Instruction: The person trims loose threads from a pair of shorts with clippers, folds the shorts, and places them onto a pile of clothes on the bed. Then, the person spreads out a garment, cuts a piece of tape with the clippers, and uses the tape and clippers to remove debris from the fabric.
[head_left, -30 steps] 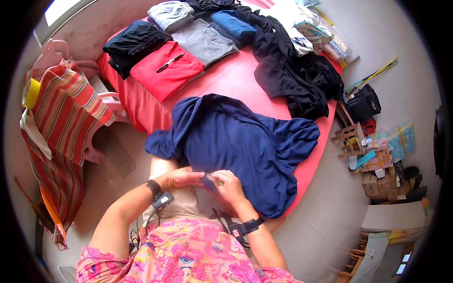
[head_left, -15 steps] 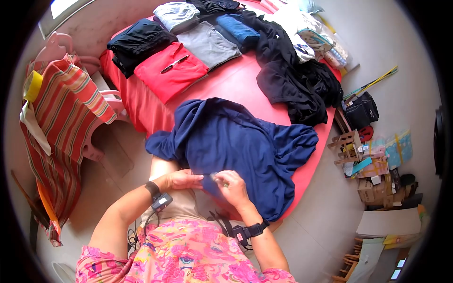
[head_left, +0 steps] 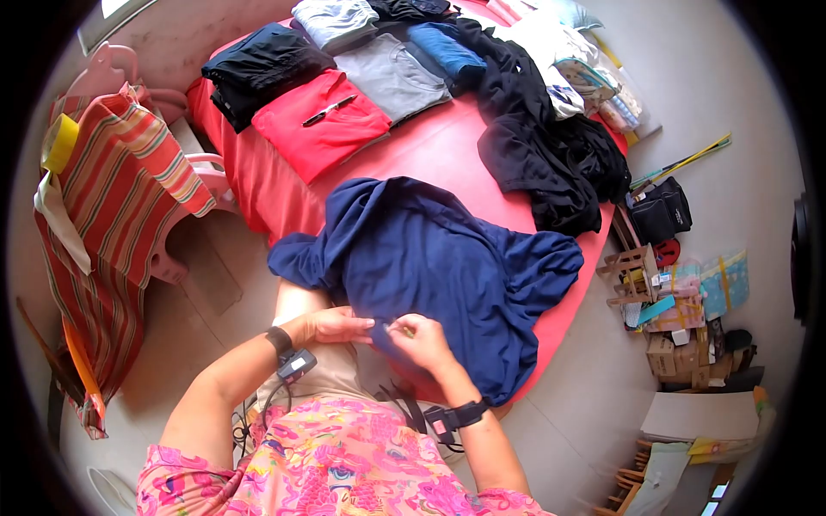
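Observation:
A dark navy garment [head_left: 430, 258] lies spread and rumpled over the near edge of the red-covered surface and onto my lap. My left hand [head_left: 340, 327] pinches its near edge between thumb and fingers. Close on the right, my right hand [head_left: 422, 344] is closed in a pinch just above the same edge. Something small and yellowish-green shows at its fingertips, too small to name. The fingertips of both hands are a short way apart, with navy cloth between and below them.
Behind the garment lie a folded red shirt [head_left: 323, 129] with a pen [head_left: 329, 110] on it, a folded grey shirt [head_left: 391, 77] and black clothes [head_left: 551, 163]. A striped cloth [head_left: 116, 189] drapes a pink chair at left. Boxes [head_left: 680, 357] stand on the floor at right.
The view has shifted slightly, so the background sits a little differently. My right hand has turned a little at the cloth edge; my left hand keeps its hold.

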Available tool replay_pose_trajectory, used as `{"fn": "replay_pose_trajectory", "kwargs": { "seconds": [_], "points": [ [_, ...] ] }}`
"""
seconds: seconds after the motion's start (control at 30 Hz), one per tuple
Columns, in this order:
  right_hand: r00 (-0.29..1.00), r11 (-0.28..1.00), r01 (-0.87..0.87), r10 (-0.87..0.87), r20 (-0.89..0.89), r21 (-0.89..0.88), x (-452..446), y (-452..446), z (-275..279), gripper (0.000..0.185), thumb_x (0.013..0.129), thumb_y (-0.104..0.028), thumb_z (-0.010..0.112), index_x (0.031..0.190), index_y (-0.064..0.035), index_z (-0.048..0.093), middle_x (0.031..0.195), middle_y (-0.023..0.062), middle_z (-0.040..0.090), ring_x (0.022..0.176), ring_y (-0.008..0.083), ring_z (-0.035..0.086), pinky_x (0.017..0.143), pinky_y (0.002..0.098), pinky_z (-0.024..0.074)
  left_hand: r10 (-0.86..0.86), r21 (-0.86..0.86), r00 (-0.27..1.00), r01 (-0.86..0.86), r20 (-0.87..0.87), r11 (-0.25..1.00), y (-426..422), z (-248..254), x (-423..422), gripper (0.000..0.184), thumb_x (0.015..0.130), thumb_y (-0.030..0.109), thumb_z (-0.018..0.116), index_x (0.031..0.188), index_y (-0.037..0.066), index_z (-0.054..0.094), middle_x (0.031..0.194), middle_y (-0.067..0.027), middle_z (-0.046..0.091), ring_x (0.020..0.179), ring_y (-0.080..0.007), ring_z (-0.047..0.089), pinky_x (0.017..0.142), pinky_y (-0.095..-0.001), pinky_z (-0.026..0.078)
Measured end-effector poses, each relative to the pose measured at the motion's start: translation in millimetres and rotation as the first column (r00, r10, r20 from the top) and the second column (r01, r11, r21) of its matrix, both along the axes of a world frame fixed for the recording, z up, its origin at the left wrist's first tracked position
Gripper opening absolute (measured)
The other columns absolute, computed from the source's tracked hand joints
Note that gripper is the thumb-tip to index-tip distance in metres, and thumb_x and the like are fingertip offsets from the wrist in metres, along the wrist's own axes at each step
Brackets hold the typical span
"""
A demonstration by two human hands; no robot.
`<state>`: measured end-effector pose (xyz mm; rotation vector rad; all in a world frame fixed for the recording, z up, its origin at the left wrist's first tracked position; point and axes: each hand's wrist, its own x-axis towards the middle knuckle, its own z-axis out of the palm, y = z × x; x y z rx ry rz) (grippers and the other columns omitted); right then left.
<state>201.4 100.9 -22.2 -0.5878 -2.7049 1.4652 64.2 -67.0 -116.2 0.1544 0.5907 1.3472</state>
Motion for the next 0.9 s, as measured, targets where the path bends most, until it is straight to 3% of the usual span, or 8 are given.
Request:
{"fn": "replay_pose_trajectory", "kwargs": {
  "seconds": [0.1, 0.23, 0.3, 0.4, 0.53, 0.7, 0.83, 0.9],
  "points": [
    [0.904, 0.809, 0.425, -0.354, 0.241, -0.406, 4.3, 19.8, 23.7, 0.011, 0.081, -0.011, 0.069, 0.084, -0.0012, 0.066, 0.075, -0.0002, 0.063, 0.069, 0.0053, 0.055, 0.063, 0.0211, 0.0458, -0.012, -0.013, 0.999, 0.012, 0.037, 1.000, 1.9, -2.4, 1.1, 0.026, 0.095, 0.018, 0.057, 0.119, 0.008, 0.058, 0.117, -0.0006, 0.061, 0.109, -0.0133, 0.057, 0.098, -0.0330, 0.046],
    [0.961, 0.970, 0.234, -0.242, -0.135, -0.071, 4.8, 4.1, 19.9, 0.006, 0.081, -0.006, 0.069, 0.083, -0.0026, 0.065, 0.075, -0.0005, 0.063, 0.068, 0.0074, 0.058, 0.060, 0.0231, 0.0477, -0.031, -0.004, 0.998, 0.031, 0.046, 1.000, 1.8, -10.1, 0.6, 0.031, 0.095, 0.018, 0.056, 0.124, 0.006, 0.055, 0.123, -0.0022, 0.058, 0.113, -0.0147, 0.055, 0.100, -0.0332, 0.044],
    [0.960, 0.948, -0.057, 0.137, -0.243, 0.312, -1.0, -7.9, 21.5, 0.007, 0.079, -0.005, 0.066, 0.085, -0.0022, 0.065, 0.083, 0.0117, 0.064, 0.073, 0.0262, 0.065, 0.066, 0.0317, 0.0514, -0.047, 0.003, 0.998, 0.046, 0.039, 0.999, 1.8, -14.3, 0.4, 0.036, 0.095, 0.018, 0.055, 0.129, 0.006, 0.052, 0.127, -0.0034, 0.056, 0.117, -0.0166, 0.053, 0.102, -0.0336, 0.042],
    [0.992, 0.971, -0.104, 0.118, -0.055, 0.215, 1.3, -6.1, -5.6, 0.010, 0.079, -0.007, 0.068, 0.086, -0.0010, 0.066, 0.083, 0.0135, 0.064, 0.075, 0.0297, 0.064, 0.067, 0.0340, 0.0513, -0.079, 0.002, 0.996, 0.079, -0.051, 0.997, 1.1, -12.1, -0.5, 0.035, 0.096, 0.018, 0.055, 0.127, 0.003, 0.052, 0.127, -0.0048, 0.056, 0.116, -0.0173, 0.053, 0.102, -0.0326, 0.042],
    [0.969, 0.949, 0.246, -0.247, 0.023, -0.197, -14.5, 5.2, 20.7, 0.007, 0.080, -0.006, 0.067, 0.083, -0.0002, 0.066, 0.075, 0.0035, 0.063, 0.065, 0.0085, 0.058, 0.061, 0.0232, 0.0465, -0.066, -0.013, 0.998, 0.066, -0.016, 0.998, -0.8, -3.0, -0.6, 0.035, 0.096, 0.018, 0.055, 0.126, 0.001, 0.053, 0.126, -0.0057, 0.057, 0.116, -0.0172, 0.053, 0.102, -0.0322, 0.043],
    [0.971, 0.882, -0.049, 0.152, -0.185, 0.468, -26.7, -2.1, 11.9, 0.006, 0.077, -0.005, 0.066, 0.082, -0.0024, 0.065, 0.084, 0.0104, 0.064, 0.074, 0.0278, 0.063, 0.069, 0.0354, 0.0516, -0.016, -0.041, 1.000, 0.016, -0.017, 0.999, -0.6, 10.9, 0.9, 0.021, 0.095, 0.017, 0.057, 0.108, 0.002, 0.062, 0.103, -0.0009, 0.063, 0.099, -0.0116, 0.059, 0.097, -0.0342, 0.047],
    [0.995, 0.955, -0.010, 0.040, -0.094, 0.295, -31.2, 4.8, 2.1, 0.008, 0.076, -0.007, 0.067, 0.083, -0.0029, 0.065, 0.085, 0.0111, 0.064, 0.078, 0.0289, 0.064, 0.070, 0.0367, 0.0513, -0.004, -0.013, 1.000, 0.004, -0.031, 1.000, -0.8, 17.9, -1.8, 0.022, 0.094, 0.018, 0.058, 0.109, 0.002, 0.062, 0.102, -0.0009, 0.063, 0.099, -0.0121, 0.060, 0.097, -0.0343, 0.047],
    [0.954, 0.955, 0.297, -0.295, -0.059, 0.020, -33.0, 10.2, 11.6, 0.006, 0.081, -0.007, 0.066, 0.084, -0.0018, 0.065, 0.080, 0.0095, 0.063, 0.065, 0.0210, 0.062, 0.062, 0.0300, 0.0489, -0.027, 0.008, 0.999, 0.027, -0.038, 1.000, -1.8, 8.6, -2.4, 0.023, 0.094, 0.017, 0.058, 0.110, 0.001, 0.061, 0.103, -0.0010, 0.064, 0.100, -0.0125, 0.060, 0.097, -0.0343, 0.047]
  ]
}}
